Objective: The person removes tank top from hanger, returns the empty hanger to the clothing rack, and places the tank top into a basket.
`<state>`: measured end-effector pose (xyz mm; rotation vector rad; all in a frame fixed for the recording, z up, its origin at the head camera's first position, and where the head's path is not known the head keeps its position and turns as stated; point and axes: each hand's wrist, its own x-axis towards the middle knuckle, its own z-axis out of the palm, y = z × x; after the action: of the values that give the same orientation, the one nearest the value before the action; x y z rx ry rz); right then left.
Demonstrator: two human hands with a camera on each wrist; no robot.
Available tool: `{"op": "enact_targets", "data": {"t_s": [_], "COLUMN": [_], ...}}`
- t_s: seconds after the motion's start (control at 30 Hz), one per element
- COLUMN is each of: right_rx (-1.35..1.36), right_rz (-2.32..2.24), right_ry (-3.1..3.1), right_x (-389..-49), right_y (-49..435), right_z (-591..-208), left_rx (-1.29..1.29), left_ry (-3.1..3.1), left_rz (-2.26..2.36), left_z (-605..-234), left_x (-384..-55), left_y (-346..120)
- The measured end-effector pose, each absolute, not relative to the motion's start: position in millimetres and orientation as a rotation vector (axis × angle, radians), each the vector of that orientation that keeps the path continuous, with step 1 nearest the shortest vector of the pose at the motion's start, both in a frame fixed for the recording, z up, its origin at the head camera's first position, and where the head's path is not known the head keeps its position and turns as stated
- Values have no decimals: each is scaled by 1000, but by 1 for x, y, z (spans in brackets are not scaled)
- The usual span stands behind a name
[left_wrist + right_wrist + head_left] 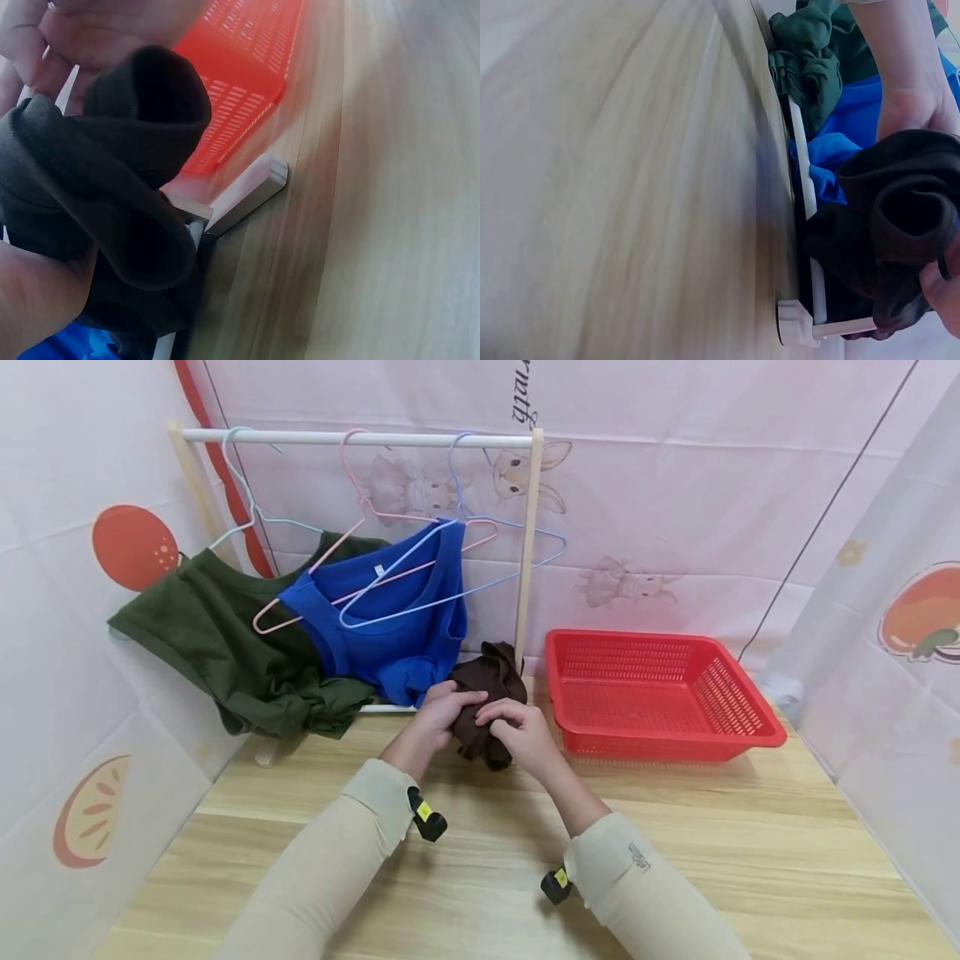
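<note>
A bunched dark brown garment (pixel 491 675) is held up at the rack's right post, its cloth gathered into folds. My left hand (pixel 437 713) grips it from the left, with the thumb lying over the cloth. From the other side, my right hand (pixel 527 737) pinches the fabric between thumb and fingers. A rolled opening in the dark cloth (pixel 97 161) shows in the left wrist view, and partly hides the left hand. In the right wrist view the right fingertips (pixel 939 289) are at the garment's edge.
On the rack (pixel 300 437) hang a green top (pixel 232 627) on a light teal hanger and a blue top (pixel 352 652) on a pink one. A light blue hanger (pixel 408 612) slants before the blue top. A red basket (pixel 675 740) stands on the wooden table at right.
</note>
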<state>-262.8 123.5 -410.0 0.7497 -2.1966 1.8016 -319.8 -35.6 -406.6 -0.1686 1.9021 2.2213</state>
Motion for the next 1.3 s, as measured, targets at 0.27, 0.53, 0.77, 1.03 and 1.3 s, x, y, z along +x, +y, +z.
{"op": "enact_targets", "data": {"t_s": [0.27, 0.53, 0.77, 1.03, 1.3], "right_rx": [665, 727, 775, 689, 623], "right_rz": [1447, 1150, 1014, 1092, 1170], "right_ry": [-2221, -2369, -2428, -2470, -2430], "right_x": [-271, -278, -295, -304, -305], "right_y": [129, 124, 121, 123, 129], "right_z": [-411, -412, -404, -402, -408], "left_rx": [-143, -126, -10, 147, 218], "left_ry": [2006, 2076, 2127, 2029, 2034], "left_rz": [2196, 2141, 2136, 2195, 2233], "left_z": [-405, -405, -396, -384, -380], "left_x": [-317, -315, -319, -311, -306], "left_y": [-38, -45, -48, -46, -43]}}
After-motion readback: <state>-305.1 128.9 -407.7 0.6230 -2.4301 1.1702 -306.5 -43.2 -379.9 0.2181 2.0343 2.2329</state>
